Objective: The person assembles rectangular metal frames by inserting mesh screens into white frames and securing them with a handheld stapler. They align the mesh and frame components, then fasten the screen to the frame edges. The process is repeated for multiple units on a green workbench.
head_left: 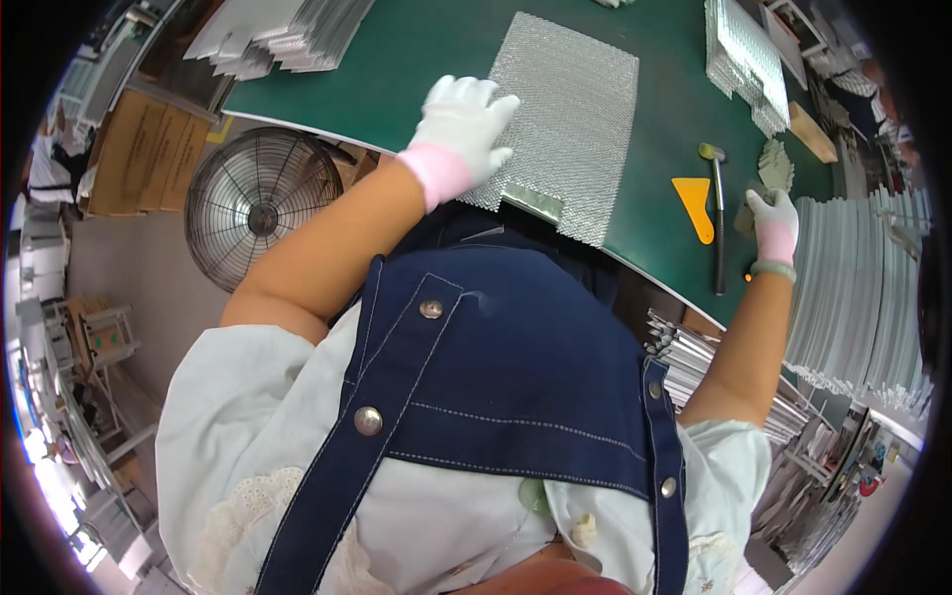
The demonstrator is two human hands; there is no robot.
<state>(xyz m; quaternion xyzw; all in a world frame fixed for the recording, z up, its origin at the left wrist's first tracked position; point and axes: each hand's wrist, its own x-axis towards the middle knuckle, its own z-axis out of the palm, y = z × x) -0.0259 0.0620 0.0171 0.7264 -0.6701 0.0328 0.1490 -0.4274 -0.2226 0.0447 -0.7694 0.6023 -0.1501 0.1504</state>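
Note:
In front of me on the green table (387, 69) lies a silvery honeycomb-textured panel (570, 109), a cut-out in its near edge. A smooth metallic strip (533, 202) shows at that cut-out. My left hand (461, 124), in a white glove with a pink cuff, rests at the panel's left edge with fingers spread. Gloved the same way, my right hand (773, 216) is at the table's right side with curled fingers. Small grey-green pieces (775, 166) lie heaped just beyond it, and one more shows against its fingertips; whether it is gripped is unclear.
Left of my right hand are a hammer (719, 218) and a yellow scraper (696, 208). Stacked panels stand at the far left (288, 35) and far right (749, 59). Many upright pale strips (858, 288) crowd the right. A floor fan (260, 213) stands beside the table's left edge.

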